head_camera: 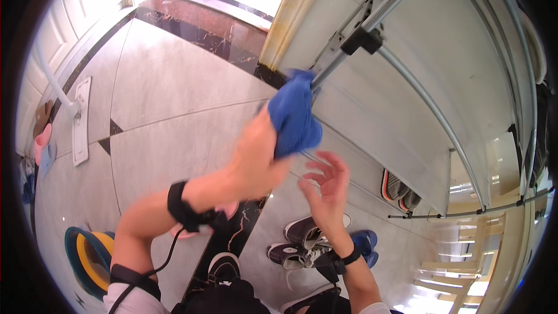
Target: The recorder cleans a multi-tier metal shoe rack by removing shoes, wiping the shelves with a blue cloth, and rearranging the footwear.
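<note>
My left hand (255, 155) grips a blue cloth (296, 117), blurred by motion. The cloth is wrapped against a grey metal tube of a shoe rack (333, 63), below a black plastic corner joint (361, 40). Beside and below the cloth, my right hand (328, 179) is raised with its fingers curled apart and nothing in it. Under that hand, a pair of dark sneakers with white laces (290, 255) stands on the tiled floor, and blue slippers (364, 244) lie by the right wrist. Black straps circle both wrists.
A white flat mop (81, 122) leans by the left door. Pink slippers (42, 141) lie near it, and a teal and yellow basin (89, 257) sits lower left. Grey shoes (396, 187) show beneath the rack. Wooden chairs (462, 266) stand at right. A doorway opens at the top.
</note>
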Available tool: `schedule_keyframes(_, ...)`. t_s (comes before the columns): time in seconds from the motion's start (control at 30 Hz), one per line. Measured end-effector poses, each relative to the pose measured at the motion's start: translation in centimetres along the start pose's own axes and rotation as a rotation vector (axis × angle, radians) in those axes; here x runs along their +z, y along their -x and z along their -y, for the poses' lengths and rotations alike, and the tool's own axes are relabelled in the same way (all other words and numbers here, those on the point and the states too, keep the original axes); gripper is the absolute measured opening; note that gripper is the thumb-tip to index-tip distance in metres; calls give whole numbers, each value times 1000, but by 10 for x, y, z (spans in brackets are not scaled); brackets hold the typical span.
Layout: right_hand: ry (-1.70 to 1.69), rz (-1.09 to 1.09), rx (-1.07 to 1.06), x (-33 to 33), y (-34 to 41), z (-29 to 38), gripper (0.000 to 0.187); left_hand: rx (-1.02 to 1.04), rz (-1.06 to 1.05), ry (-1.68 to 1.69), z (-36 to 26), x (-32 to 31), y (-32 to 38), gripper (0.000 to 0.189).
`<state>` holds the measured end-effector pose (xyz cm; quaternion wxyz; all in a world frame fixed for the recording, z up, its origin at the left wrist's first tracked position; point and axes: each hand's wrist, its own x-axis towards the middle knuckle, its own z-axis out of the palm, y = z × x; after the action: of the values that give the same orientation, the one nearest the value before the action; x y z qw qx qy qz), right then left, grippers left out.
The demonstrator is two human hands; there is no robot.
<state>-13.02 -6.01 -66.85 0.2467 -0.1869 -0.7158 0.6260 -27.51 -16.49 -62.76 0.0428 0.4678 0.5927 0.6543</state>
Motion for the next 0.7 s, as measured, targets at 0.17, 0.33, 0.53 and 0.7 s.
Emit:
schedule_keyframes(0.17, 321, 134, -397, -4, -5, 49, 72, -69, 261, 225, -52, 4, 10, 51)
schedule_keyframes(0.33, 616, -45, -617, -44, -14, 85, 64, -339, 179, 200, -23, -20, -22, 30)
schedule_keyframes(0.53, 1162, -420, -868, -11, -100, 162, 55, 142, -283, -359, 15, 10, -74, 34)
schedule_keyframes(0.7, 1287, -175, -729, -14, -128, 173, 49, -136, -108, -21, 15, 32, -86, 12)
